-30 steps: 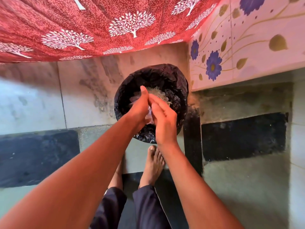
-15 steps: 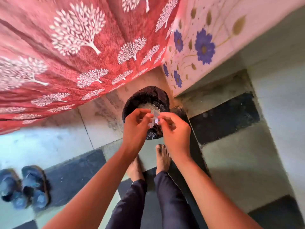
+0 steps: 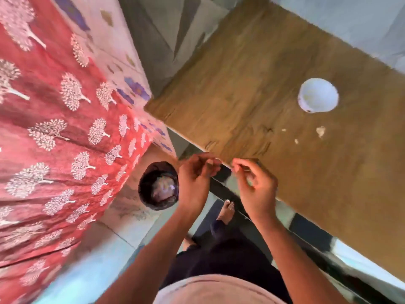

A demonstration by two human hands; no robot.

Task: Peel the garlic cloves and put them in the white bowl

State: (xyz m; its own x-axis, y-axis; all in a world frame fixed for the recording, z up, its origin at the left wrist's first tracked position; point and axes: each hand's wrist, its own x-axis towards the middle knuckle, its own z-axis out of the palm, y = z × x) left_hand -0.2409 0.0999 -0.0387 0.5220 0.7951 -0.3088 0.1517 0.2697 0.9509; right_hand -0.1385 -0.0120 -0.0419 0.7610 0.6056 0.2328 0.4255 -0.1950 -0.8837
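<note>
The white bowl (image 3: 317,95) stands on the wooden table (image 3: 274,69) at the right. A garlic clove (image 3: 320,131) and two small pale bits lie on the wood just in front of the bowl. My left hand (image 3: 196,181) hovers by the table's near corner with its fingers loosely curled and nothing visible in it. My right hand (image 3: 255,187) is a little apart from it over the table edge, thumb and forefinger brought together. Blur hides whether anything is pinched there.
A black-lined bin (image 3: 158,185) holding pale peels sits on the floor left of my left hand. A red tree-patterned cloth (image 3: 54,128) fills the left side. My bare foot (image 3: 226,211) stands on the tiled floor beside the table.
My view has swung right from the bin to the table and bowl. My hands, which were touching over the bin, have separated and lifted to the table's corner.
</note>
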